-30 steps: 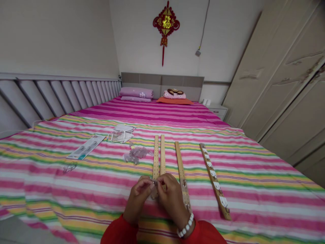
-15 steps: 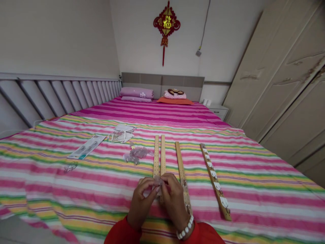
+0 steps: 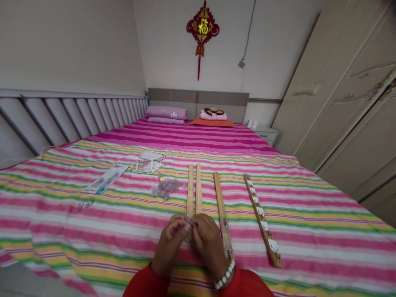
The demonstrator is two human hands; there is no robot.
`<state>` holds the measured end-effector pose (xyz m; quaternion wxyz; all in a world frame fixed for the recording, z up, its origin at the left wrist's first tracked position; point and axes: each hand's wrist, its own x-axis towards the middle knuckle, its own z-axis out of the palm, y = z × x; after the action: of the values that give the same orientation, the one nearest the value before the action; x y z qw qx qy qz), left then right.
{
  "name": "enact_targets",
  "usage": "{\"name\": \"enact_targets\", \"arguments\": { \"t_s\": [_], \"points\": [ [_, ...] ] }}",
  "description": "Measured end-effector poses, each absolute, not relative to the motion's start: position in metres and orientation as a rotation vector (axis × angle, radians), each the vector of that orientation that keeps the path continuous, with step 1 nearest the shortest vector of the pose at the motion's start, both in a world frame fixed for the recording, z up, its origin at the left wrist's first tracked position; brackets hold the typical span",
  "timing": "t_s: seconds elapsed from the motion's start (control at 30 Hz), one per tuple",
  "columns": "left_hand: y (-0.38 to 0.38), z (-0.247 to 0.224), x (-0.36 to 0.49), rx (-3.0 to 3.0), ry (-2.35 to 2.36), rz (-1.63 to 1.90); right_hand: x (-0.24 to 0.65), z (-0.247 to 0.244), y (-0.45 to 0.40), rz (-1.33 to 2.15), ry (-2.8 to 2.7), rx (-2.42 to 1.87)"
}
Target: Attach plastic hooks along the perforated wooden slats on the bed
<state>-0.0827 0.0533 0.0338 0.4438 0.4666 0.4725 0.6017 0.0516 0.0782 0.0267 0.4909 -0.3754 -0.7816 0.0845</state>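
Small clear pc (image 3: pixel 189 221) has turned from broadside to narrow edge since a moment ago, slanting down to R, pinched btwn fingertips of L hand (image 3: pixel 169 239) & R hand (image 3: pixel 209 239), above near ends of two pale, holed wood strips (image 3: pixel 190 189), long axes twd headboard (image 3: pixel 198 101). Third strip (image 3: pixel 219 196) w/ metal fittings & fourth (image 3: pixel 259 218) w/ white pcs lie R, far ends leaning L. Clear plastic pkts (image 3: pixel 170 185), L of strips, contents too blurred to ID.
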Motion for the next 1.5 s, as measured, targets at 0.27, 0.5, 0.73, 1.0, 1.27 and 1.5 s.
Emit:
{"name": "enact_targets", "arguments": {
  "t_s": [0.27,0.5,0.73,1.0,1.27,1.5],
  "points": [
    [0.048,0.051,-0.079,1.652,1.227,1.519,0.055,0.015,0.087,0.926,-1.412,-1.041],
    [0.083,0.038,-0.112,1.778,1.497,1.588,0.061,0.022,0.100,1.333,-0.994,-0.979],
    [0.126,0.011,-0.144,1.701,1.729,1.440,0.080,0.027,0.095,1.415,-0.905,-0.978],
    [0.124,0.021,-0.120,1.650,1.669,1.598,0.112,0.039,0.088,1.414,-0.782,-1.006],
    [0.082,0.028,-0.019,1.062,1.068,1.247,0.110,0.036,0.079,1.493,-0.607,-0.875],
    [0.083,0.032,-0.017,1.116,1.158,1.241,0.126,0.023,0.073,1.419,-0.725,-0.966]
  ]
}}
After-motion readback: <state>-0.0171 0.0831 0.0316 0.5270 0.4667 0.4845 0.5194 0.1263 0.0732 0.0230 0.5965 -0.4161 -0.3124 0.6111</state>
